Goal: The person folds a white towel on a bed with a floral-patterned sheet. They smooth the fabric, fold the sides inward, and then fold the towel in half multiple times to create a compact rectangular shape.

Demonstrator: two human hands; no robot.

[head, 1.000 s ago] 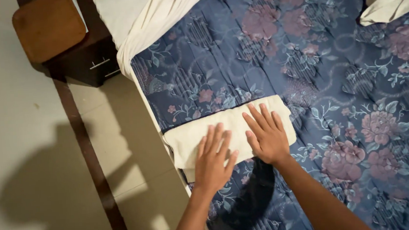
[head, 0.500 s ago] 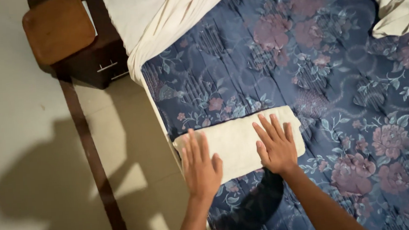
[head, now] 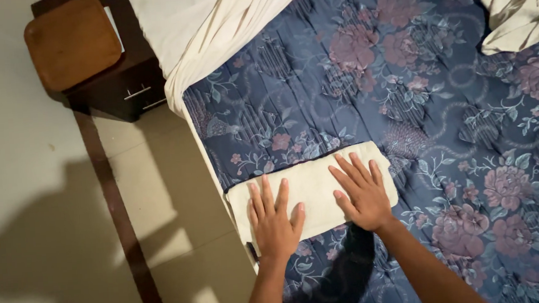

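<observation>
Both my hands lie flat on the folded cream towel at the near edge of the bed, fingers spread apart and gripping nothing: left hand beside right hand on it

Both forearms reach up from the lower edge of the view, bare to the wrist. The left hand lies palm down, its fingers straight and slightly fanned, thumb out to the side. The right hand is also flat, palm down, its fingers spread and angled toward the upper left. The hands sit close together without touching.
</observation>
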